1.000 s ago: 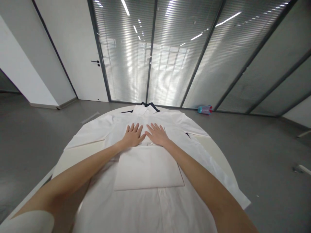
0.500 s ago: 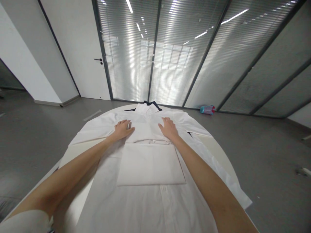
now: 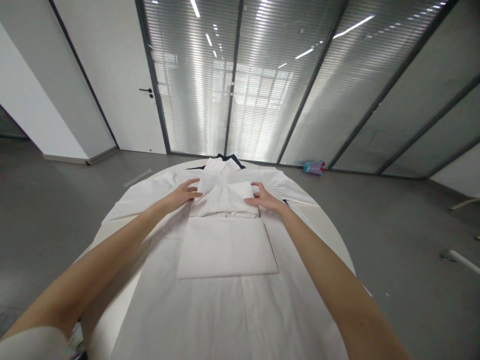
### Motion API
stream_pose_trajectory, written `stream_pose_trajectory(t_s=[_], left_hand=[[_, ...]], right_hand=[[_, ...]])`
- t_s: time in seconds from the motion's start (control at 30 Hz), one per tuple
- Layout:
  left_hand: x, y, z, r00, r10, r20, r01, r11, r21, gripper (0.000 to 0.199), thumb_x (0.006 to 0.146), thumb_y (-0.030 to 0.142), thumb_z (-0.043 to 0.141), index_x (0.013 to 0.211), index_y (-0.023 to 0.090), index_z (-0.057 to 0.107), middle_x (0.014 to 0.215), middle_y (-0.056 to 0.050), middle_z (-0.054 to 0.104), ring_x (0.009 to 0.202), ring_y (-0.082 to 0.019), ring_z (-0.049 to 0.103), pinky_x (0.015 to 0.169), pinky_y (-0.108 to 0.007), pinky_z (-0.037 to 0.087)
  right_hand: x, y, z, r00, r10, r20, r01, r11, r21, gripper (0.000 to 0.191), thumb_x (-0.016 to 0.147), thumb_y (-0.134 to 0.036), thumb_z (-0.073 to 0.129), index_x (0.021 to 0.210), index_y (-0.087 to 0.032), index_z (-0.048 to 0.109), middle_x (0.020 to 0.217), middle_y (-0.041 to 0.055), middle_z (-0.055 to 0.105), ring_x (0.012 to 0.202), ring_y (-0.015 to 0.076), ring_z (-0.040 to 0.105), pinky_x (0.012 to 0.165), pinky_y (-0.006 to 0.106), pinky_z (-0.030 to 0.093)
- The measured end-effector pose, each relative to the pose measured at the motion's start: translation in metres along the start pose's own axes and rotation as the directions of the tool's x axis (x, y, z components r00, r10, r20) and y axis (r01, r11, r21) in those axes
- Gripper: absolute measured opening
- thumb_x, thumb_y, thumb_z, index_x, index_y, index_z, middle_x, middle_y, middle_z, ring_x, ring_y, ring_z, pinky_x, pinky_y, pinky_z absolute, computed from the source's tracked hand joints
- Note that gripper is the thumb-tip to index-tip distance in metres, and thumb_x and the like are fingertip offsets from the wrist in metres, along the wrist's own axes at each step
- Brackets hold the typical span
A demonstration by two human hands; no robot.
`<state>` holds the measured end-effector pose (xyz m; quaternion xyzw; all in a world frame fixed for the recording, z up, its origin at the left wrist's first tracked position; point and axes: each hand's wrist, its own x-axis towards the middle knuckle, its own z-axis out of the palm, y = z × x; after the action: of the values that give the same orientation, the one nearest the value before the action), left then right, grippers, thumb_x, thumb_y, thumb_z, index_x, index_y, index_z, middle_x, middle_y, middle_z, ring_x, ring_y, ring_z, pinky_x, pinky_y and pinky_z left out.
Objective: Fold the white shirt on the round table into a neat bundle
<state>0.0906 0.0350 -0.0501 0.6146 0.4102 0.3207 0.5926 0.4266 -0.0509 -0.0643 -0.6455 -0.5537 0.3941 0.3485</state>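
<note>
A folded white shirt (image 3: 228, 248) lies on top of a spread white shirt (image 3: 210, 315) with a button placket. The folded shirt's near part is a flat rectangle; its far part is raised and creased. My left hand (image 3: 185, 194) is closed on the left side of that far part, thumb towards me. On its right side my right hand (image 3: 265, 198) grips the cloth, fingers bent round the far corner. The fingertips are partly hidden by fabric. Beyond the hands are a white collar (image 3: 224, 165) and dark cloth (image 3: 234, 159) under it.
The shirts lie on a round white table (image 3: 332, 232), sleeves reaching its edges. A glass wall with blinds (image 3: 258, 100) and a white door (image 3: 123, 80) stand behind. On the floor by the glass lies a blue and red striped object (image 3: 314, 168).
My hands were lying flat on the cloth with fingers spread. Now they grip the folded shirt's far part at both sides, and it has risen and creased between them.
</note>
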Motion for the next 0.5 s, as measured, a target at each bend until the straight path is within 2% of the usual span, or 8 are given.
stream_pose_trajectory(t_s=[0.03, 0.1, 0.2, 0.27, 0.3, 0.4, 0.5], left_hand=[[-0.004, 0.000, 0.000, 1.000, -0.015, 0.008, 0.015, 0.995, -0.104, 0.083, 0.057, 0.029, 0.086, 0.133, 0.019, 0.055, 0.109, -0.009, 0.070, 0.104, -0.022, 0.066, 0.086, -0.029, 0.052], [-0.010, 0.000, 0.001, 0.997, -0.064, 0.051, 0.074, 0.974, -0.216, 0.071, 0.052, 0.023, 0.088, 0.118, 0.014, 0.064, 0.101, -0.010, 0.072, 0.102, -0.024, 0.068, 0.088, -0.030, 0.053], [-0.019, 0.000, 0.002, 0.979, -0.123, 0.164, 0.154, 0.969, -0.196, 0.057, 0.049, 0.021, 0.091, 0.101, 0.013, 0.068, 0.095, -0.011, 0.073, 0.098, -0.027, 0.070, 0.089, -0.035, 0.055], [-0.025, 0.001, 0.003, 0.977, -0.119, 0.176, 0.150, 0.973, -0.176, 0.060, 0.050, 0.022, 0.091, 0.105, 0.016, 0.066, 0.098, -0.010, 0.073, 0.098, -0.026, 0.070, 0.090, -0.034, 0.056], [-0.028, 0.002, 0.003, 0.981, -0.110, 0.163, 0.137, 0.976, -0.168, 0.065, 0.052, 0.022, 0.090, 0.110, 0.018, 0.063, 0.100, -0.009, 0.072, 0.098, -0.025, 0.070, 0.089, -0.034, 0.056], [-0.036, 0.004, 0.003, 0.985, -0.090, 0.148, 0.112, 0.982, -0.150, 0.082, 0.056, 0.022, 0.087, 0.128, 0.026, 0.048, 0.099, -0.003, 0.069, 0.096, -0.023, 0.071, 0.085, -0.033, 0.057], [-0.039, 0.001, 0.004, 0.986, -0.043, 0.159, 0.072, 0.980, -0.185, 0.092, 0.053, 0.020, 0.088, 0.133, 0.026, 0.042, 0.098, -0.003, 0.069, 0.095, -0.023, 0.071, 0.084, -0.035, 0.057]], right_hand=[[-0.005, -0.002, -0.001, 1.000, 0.008, 0.018, -0.009, 0.999, 0.049, 0.101, 0.067, -0.037, 0.084, 0.149, -0.024, 0.027, 0.114, 0.0099, 0.069, 0.088, 0.0193, 0.067, 0.070, 0.028, 0.054], [-0.014, -0.003, -0.002, 0.999, 0.043, 0.020, -0.044, 0.997, 0.063, 0.097, 0.061, -0.034, 0.088, 0.143, -0.020, 0.039, 0.114, 0.0115, 0.069, 0.082, 0.0182, 0.066, 0.058, 0.023, 0.049], [-0.020, -0.002, -0.003, 0.995, 0.086, 0.059, -0.085, 0.996, -0.022, 0.058, 0.060, -0.037, 0.087, 0.109, -0.014, 0.065, 0.093, 0.0074, 0.072, 0.064, 0.0127, 0.058, 0.046, 0.020, 0.033], [-0.022, -0.001, -0.002, 0.992, 0.105, 0.076, -0.100, 0.992, -0.074, 0.038, 0.064, -0.038, 0.084, 0.087, -0.014, 0.068, 0.076, 0.0034, 0.068, 0.056, 0.0099, 0.051, 0.045, 0.020, 0.028], [-0.023, -0.001, -0.001, 0.991, 0.114, 0.064, -0.109, 0.991, -0.081, 0.034, 0.066, -0.039, 0.082, 0.082, -0.014, 0.066, 0.071, 0.0021, 0.066, 0.054, 0.0096, 0.049, 0.045, 0.020, 0.028], [-0.030, -0.004, 0.002, 0.992, 0.126, -0.002, -0.126, 0.992, -0.027, 0.029, 0.077, -0.038, 0.073, 0.093, -0.015, 0.063, 0.070, 0.0004, 0.063, 0.057, 0.0111, 0.051, 0.049, 0.021, 0.035], [-0.044, -0.009, 0.007, 0.995, 0.100, -0.016, -0.100, 0.995, 0.021, 0.039, 0.083, -0.035, 0.067, 0.115, -0.020, 0.051, 0.078, -0.0014, 0.064, 0.063, 0.0128, 0.056, 0.056, 0.022, 0.044]])
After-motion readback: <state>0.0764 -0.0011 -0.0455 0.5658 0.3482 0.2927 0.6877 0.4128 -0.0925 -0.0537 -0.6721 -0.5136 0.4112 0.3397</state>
